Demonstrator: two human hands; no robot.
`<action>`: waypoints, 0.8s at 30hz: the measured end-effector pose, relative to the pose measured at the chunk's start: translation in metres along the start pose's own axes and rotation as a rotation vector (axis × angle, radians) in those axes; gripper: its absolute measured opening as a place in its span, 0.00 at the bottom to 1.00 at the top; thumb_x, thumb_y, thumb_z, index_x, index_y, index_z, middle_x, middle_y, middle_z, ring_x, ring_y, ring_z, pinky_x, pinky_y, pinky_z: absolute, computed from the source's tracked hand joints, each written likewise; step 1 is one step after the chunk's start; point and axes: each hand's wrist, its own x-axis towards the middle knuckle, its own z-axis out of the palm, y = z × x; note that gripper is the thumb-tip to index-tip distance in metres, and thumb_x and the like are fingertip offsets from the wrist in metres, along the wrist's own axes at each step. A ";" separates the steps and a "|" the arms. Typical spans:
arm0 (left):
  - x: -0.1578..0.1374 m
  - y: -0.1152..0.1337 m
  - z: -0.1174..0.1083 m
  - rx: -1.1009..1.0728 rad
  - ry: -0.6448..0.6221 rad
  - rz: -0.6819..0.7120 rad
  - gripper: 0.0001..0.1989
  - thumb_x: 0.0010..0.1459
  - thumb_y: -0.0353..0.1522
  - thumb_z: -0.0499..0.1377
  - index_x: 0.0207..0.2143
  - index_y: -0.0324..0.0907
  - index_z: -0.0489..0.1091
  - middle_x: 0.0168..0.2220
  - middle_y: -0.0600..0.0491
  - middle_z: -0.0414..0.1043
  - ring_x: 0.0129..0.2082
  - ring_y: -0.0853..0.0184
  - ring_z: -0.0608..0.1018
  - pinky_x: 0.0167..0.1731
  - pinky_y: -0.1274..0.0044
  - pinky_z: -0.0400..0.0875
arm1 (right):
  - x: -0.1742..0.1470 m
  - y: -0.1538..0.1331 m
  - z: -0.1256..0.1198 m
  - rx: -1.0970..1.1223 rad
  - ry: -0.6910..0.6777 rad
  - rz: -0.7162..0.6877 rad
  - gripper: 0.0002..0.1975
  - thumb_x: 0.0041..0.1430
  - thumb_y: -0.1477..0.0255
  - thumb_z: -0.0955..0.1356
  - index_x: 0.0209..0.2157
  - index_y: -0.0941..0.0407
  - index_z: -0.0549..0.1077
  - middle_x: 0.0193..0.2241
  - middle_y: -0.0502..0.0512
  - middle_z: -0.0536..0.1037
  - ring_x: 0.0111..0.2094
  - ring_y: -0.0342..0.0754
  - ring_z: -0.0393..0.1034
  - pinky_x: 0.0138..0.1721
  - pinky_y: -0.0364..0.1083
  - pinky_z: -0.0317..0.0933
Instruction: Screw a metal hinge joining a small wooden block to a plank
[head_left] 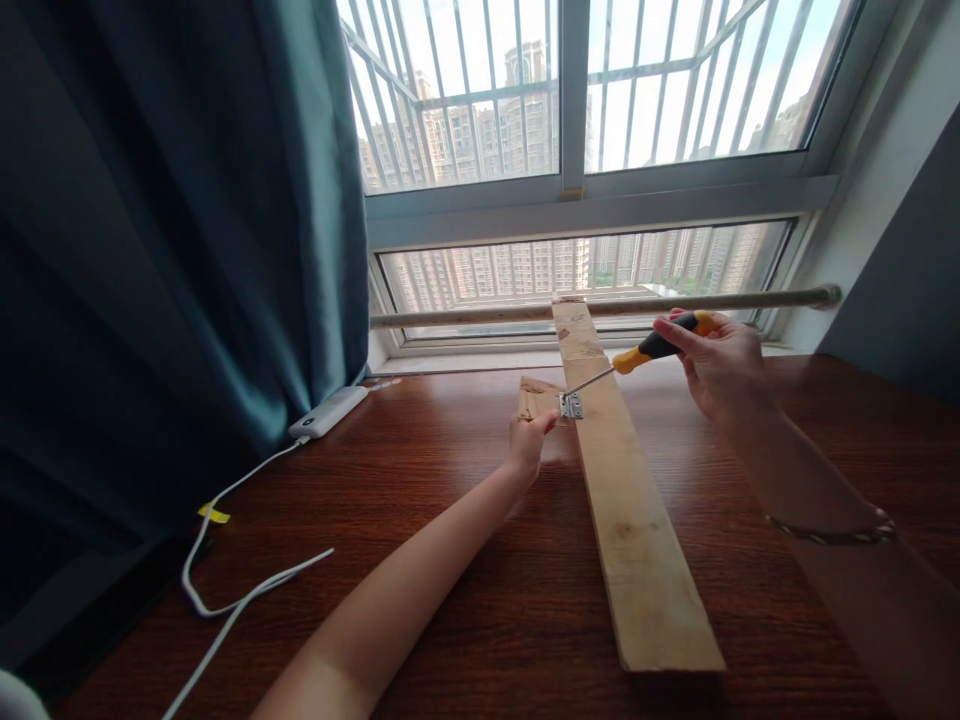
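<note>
A long wooden board (630,510) runs away from me across the table, its far end by the window rail. Against its left side lies a short wooden piece (537,397), and a metal hinge (571,405) spans the two. My left hand (530,440) is closed on the short piece, thumb beside the hinge. In my right hand (724,365) is a yellow and black screwdriver (660,343), gripped by its handle and tilted down to the left. Its tip meets the hinge's upper left part; any screw there is too small to make out.
On the left, a white power strip (328,412) rests by the blue curtain (315,220), its white cable (247,600) looping over the brown table (450,460). A yellow tag (214,514) lies at the cable. Behind the table, a horizontal rail (480,316) crosses the barred window.
</note>
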 end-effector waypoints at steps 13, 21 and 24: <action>-0.001 0.001 0.002 -0.262 -0.065 -0.210 0.08 0.39 0.22 0.61 0.27 0.35 0.71 0.28 0.50 0.74 0.29 0.70 0.75 0.36 0.77 0.67 | 0.004 0.000 -0.006 -0.075 0.020 -0.067 0.23 0.33 0.74 0.75 0.36 0.54 0.71 0.33 0.51 0.75 0.38 0.50 0.71 0.40 0.53 0.68; -0.001 0.000 -0.001 -0.262 -0.099 -0.329 0.02 0.42 0.23 0.59 0.21 0.36 0.70 0.27 0.51 0.74 0.30 0.70 0.74 0.38 0.75 0.66 | -0.003 0.002 0.003 -0.034 -0.114 -0.070 0.13 0.44 0.72 0.69 0.35 0.54 0.69 0.36 0.51 0.74 0.43 0.49 0.69 0.48 0.51 0.63; -0.001 0.000 -0.001 -0.265 -0.095 -0.331 0.02 0.41 0.23 0.59 0.21 0.36 0.70 0.27 0.51 0.74 0.31 0.69 0.74 0.39 0.75 0.65 | -0.003 0.006 0.000 -0.245 -0.065 -0.115 0.15 0.46 0.64 0.69 0.36 0.54 0.69 0.34 0.52 0.73 0.37 0.49 0.71 0.40 0.51 0.67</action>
